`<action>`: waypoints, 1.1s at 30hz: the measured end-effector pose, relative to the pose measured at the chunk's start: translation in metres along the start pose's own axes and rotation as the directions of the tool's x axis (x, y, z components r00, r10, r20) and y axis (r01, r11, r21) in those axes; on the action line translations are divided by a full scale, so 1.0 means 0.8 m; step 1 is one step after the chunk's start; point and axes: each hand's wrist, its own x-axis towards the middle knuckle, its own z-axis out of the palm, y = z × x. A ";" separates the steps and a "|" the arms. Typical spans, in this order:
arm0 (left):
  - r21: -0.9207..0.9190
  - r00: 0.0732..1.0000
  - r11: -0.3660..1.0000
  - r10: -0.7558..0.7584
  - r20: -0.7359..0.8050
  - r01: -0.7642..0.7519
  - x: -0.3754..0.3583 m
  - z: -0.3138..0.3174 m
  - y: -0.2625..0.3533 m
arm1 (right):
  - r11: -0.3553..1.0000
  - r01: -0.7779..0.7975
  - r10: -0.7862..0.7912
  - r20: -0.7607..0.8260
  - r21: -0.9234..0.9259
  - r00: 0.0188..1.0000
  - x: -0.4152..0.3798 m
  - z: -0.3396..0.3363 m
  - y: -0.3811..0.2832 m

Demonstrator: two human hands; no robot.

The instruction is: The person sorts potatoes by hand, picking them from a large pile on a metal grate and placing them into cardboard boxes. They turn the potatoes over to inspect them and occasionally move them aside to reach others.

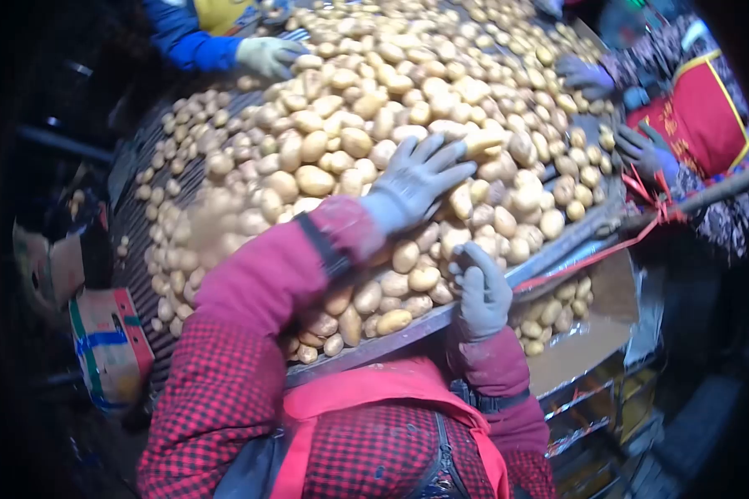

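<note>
A large heap of potatoes (314, 180) covers the slatted sorting table (133, 237) in front of me. My left hand (420, 179), in a grey glove, reaches across and lies on the potatoes with its fingers spread. Closer to my body, my right hand (483, 291), also gloved, is at the table's metal edge (391, 341). Its fingers are loosely bent beside the nearest potatoes, and I see nothing held in it. Some surfaces under both hands are hidden.
A cardboard box with potatoes (553, 314) stands below the edge at right. Another carton (112, 345) is at left. One co-worker's gloved hand (270, 56) is at the far left; other gloved hands (585, 76) work at right, near a red-wrapped rail (666, 208).
</note>
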 end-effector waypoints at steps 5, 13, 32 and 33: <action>-0.045 0.981 0.983 -0.180 -0.076 0.177 -0.001 -0.025 -0.042 | 0.988 -0.109 0.110 -0.003 0.108 0.994 -0.002 -0.001 -0.007; 0.288 0.701 0.701 -0.702 0.122 0.652 -0.245 -0.195 -0.096 | 0.990 -0.093 0.094 0.001 0.104 0.996 -0.004 -0.004 0.002; 0.204 0.828 0.853 -0.518 0.215 0.480 -0.150 -0.094 -0.050 | 0.994 -0.066 0.065 -0.013 -0.090 0.998 -0.003 -0.002 0.002; 0.197 0.830 0.854 -0.517 0.210 0.482 -0.148 -0.094 -0.051 | 0.993 -0.062 0.061 -0.012 -0.099 0.998 -0.005 -0.001 0.002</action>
